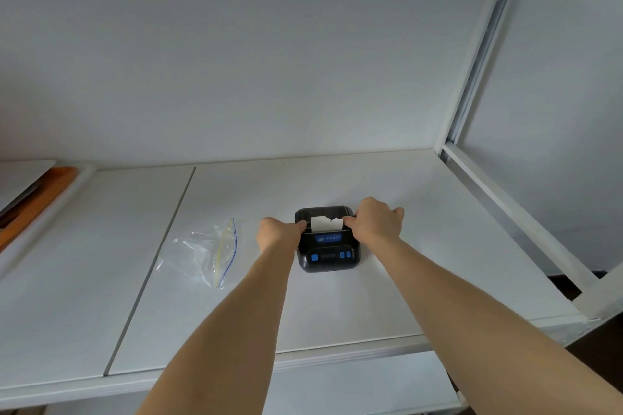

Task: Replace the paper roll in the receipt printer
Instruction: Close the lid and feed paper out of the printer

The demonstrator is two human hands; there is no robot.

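Receipt printer (327, 242) sat near the middle of the white bench (421, 263), black with blue buttons facing six o'clock. Both hands were on it! The left hand (279, 233) pinched the cover edge at nine o'clock, the right hand (376, 223) clamped the three o'clock side, each grip clenched on the printer. A ragged strip of paper (324, 223) poked up from the slot between them. Off at nine o'clock lay an empty-looking zip bag (205, 253). Whether the cover was being shut or opened, I couldn't tell; next called for even pressure from both sides.
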